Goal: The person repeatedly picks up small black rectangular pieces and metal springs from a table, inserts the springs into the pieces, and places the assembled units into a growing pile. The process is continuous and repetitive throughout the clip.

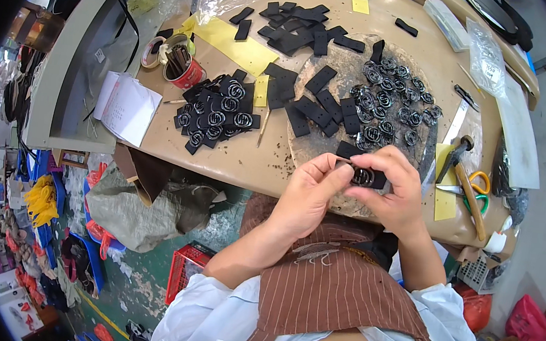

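1. A glossy black ring buckle, against a dark strap piece, was between both hands, above the near edge of the round block.

2. The left hand pinched the buckle's left side, thumb and forefinger nearly meeting. The right hand had thumb and forefinger parted by about the buckle's breadth, gripping its upper and lower edges. Whether the other fingers touched it, I could not tell.

3. A slack pinch could have let the slick buckle twist on the strap piece; with fingers covering much of the join, a crooked fit might have gone unnoticed.

4. The loose ring buckles, heaped on the block's right half, looked likely to hook together, so lifting one could have dragged others.

5. Matte, flat, rectangular strap tabs, some punched with small holes, lay on the block's left half; the block itself looked mottled and worn.

6. Left of the block sat a pile of buckled tabs, shiny curves against dull black. To its right lay a wooden-handled hammer and scissors with orange and green grips.
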Tool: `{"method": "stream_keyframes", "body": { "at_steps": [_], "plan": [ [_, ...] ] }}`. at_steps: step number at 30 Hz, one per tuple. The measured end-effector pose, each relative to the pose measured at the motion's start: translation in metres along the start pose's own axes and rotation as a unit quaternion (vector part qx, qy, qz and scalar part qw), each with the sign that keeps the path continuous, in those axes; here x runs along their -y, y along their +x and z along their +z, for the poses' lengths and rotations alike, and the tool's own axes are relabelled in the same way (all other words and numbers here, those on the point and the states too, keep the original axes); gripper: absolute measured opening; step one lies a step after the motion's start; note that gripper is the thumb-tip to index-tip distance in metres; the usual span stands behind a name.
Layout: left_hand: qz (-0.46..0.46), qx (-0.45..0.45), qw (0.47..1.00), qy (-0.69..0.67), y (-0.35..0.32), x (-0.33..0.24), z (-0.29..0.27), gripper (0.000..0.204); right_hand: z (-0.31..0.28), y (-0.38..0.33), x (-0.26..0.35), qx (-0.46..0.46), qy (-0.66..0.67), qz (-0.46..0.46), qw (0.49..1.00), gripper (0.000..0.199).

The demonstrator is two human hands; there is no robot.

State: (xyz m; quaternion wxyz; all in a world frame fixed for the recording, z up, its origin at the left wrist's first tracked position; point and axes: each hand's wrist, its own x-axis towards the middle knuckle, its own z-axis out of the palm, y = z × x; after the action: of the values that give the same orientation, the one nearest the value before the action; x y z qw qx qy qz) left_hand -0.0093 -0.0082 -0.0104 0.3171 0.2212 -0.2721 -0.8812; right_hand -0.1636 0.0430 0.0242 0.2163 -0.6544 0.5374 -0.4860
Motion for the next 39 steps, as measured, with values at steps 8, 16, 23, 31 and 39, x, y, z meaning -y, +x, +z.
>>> {"method": "stream_keyframes", "body": {
  "at_steps": [8, 16, 23, 31, 39],
  "plan": [
    [0.016, 0.103, 0.969, 0.225, -0.007, -0.031, -0.013, 0.072, -0.007, -0.001, 0.002, 0.04, 0.098, 0.019, 0.994, 0.04],
    [-0.054, 0.131, 0.94, 0.31, -0.037, -0.026, 0.007, 0.032, -0.008, -0.008, 0.008, 0.109, 0.084, -0.093, 0.986, 0.031],
    [0.19, 0.176, 0.781, 0.568, -0.029, -0.017, -0.016, 0.023, 0.004, -0.036, 0.002, 0.122, 0.14, 0.056, 0.981, 0.03],
    [0.031, 0.055, 0.907, 0.417, -0.039, -0.017, -0.022, 0.013, 0.02, -0.029, 0.003, 0.095, 0.091, 0.067, 0.989, 0.035],
    [0.149, -0.109, 0.924, 0.335, -0.04, -0.041, -0.044, 0.009, 0.016, -0.014, -0.024, 0.014, -0.01, 0.068, 0.998, 0.035]
  ]
}}
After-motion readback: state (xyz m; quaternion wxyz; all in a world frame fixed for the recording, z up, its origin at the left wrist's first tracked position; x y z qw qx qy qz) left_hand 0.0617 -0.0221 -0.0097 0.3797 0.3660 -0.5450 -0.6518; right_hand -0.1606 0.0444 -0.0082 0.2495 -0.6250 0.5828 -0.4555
